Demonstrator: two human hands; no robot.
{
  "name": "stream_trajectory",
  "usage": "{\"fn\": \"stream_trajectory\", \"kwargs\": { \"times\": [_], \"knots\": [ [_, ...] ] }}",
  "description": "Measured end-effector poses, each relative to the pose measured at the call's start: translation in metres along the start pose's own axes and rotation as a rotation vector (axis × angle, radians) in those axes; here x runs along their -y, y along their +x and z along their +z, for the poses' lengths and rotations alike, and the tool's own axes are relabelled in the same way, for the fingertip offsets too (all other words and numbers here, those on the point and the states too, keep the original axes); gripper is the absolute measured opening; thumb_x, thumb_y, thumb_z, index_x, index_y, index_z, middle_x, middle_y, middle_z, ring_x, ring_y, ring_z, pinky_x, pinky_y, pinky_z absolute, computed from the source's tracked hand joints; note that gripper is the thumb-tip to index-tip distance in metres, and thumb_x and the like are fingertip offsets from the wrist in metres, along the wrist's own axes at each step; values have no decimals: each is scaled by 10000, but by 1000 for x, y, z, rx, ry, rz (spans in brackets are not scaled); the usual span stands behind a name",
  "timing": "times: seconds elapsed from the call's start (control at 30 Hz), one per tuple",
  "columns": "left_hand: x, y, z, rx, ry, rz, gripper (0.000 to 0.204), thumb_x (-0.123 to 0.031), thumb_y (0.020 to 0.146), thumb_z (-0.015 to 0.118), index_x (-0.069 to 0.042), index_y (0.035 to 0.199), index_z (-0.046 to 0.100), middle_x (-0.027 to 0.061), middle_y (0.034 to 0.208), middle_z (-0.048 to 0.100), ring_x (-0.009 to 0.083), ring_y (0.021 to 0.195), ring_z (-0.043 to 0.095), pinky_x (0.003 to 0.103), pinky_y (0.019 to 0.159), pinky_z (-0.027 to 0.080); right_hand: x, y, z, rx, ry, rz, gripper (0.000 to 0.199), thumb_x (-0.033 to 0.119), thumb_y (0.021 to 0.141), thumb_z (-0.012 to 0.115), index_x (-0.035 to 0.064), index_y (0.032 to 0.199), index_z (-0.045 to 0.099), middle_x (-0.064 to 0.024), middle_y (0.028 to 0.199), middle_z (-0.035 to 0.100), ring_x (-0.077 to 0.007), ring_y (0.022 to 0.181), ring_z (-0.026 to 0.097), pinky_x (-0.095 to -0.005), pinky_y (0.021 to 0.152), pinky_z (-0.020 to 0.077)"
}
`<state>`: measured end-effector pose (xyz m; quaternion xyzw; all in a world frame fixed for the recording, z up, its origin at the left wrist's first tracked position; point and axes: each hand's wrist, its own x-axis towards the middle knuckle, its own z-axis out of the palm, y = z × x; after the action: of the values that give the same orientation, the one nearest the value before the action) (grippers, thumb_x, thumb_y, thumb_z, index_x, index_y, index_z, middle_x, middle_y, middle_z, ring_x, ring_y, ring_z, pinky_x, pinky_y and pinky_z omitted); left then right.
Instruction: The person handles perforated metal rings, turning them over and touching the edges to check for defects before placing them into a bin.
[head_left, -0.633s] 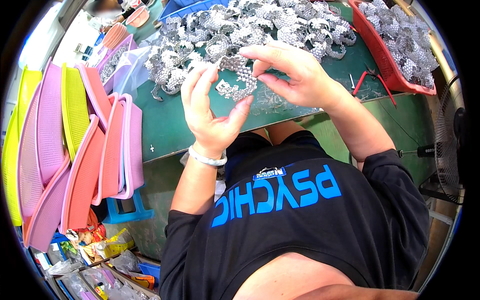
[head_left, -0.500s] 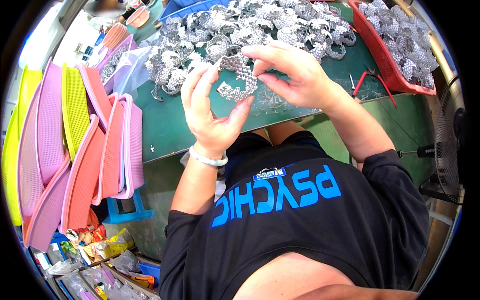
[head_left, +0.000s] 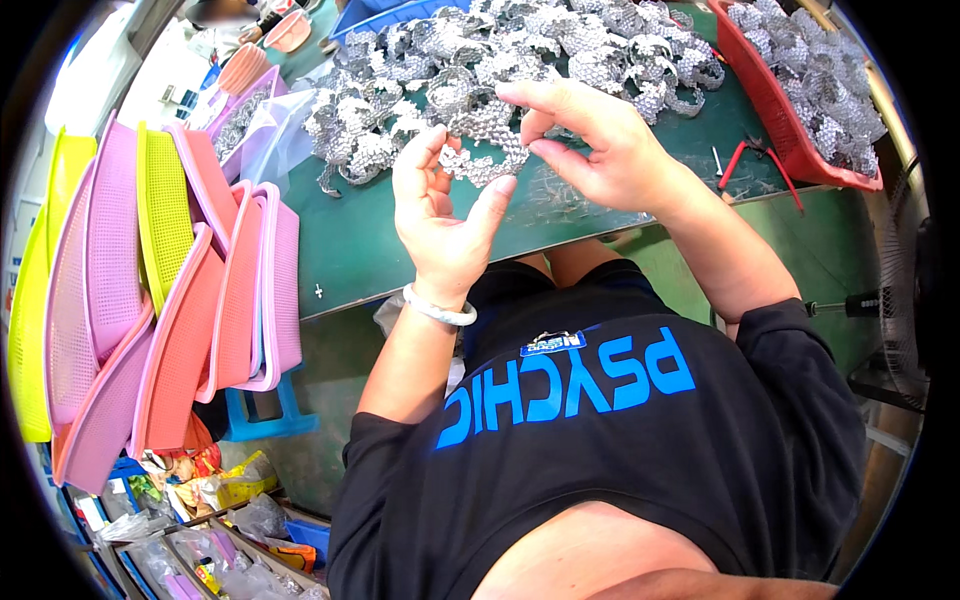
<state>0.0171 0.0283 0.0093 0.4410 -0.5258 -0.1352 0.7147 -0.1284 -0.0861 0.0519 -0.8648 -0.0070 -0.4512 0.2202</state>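
Rough, metallic-looking band (head_left: 514, 157), scuffed green tabletop (head_left: 365, 245), matt cloth shirt (head_left: 620, 455).

Yours: two hands, left hand (head_left: 445, 232) plus right hand (head_left: 605, 150); one silver mesh strip (head_left: 515, 153); one bracelet (head_left: 437, 308). Your table (head_left: 390, 230): right edge, one red basket (head_left: 772, 105); near edge, one red-handled pliers (head_left: 734, 164); near left corner, one tiny cross (head_left: 319, 291); far edge, one blue crate (head_left: 385, 18). Heaped strips (head_left: 600, 50): overlapping, can't count.
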Motion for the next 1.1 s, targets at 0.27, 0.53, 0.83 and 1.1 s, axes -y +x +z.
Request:
{"fn": "stream_trajectory", "kwargs": {
  "times": [0.27,0.53,0.83,1.1],
  "knots": [
    [-1,-1,2,-32,43,5,631,5,644,750,35,1181,418,98,1122,436,175,1023,472,296,884,422,-2,-1,2,-15,-5,-5,531,-28,694,585,98,1203,502,-47,764,581,-227,741,576,-332,678,459],
    [-4,2,2,-55,409,314,643,-74,580,785,-1,1139,477,118,1076,452,198,908,484,296,777,437,-7,-1,6,-32,42,6,524,-41,693,581,92,1196,513,-59,759,589,-217,690,578,-308,626,465],
    [-9,4,2,-54,482,334,614,-97,578,785,-4,1111,494,121,1051,463,208,889,475,304,743,431,-10,-3,10,-34,104,69,513,-43,703,585,98,1193,520,-49,756,595,-159,626,541,-267,575,444],
    [-5,2,0,-65,166,6,589,-61,644,768,20,1133,449,106,1060,494,167,923,507,282,788,440,-9,-3,9,-40,112,96,484,-34,719,593,92,1181,527,-49,749,603,-146,646,560,-250,585,447]
  ]
}}
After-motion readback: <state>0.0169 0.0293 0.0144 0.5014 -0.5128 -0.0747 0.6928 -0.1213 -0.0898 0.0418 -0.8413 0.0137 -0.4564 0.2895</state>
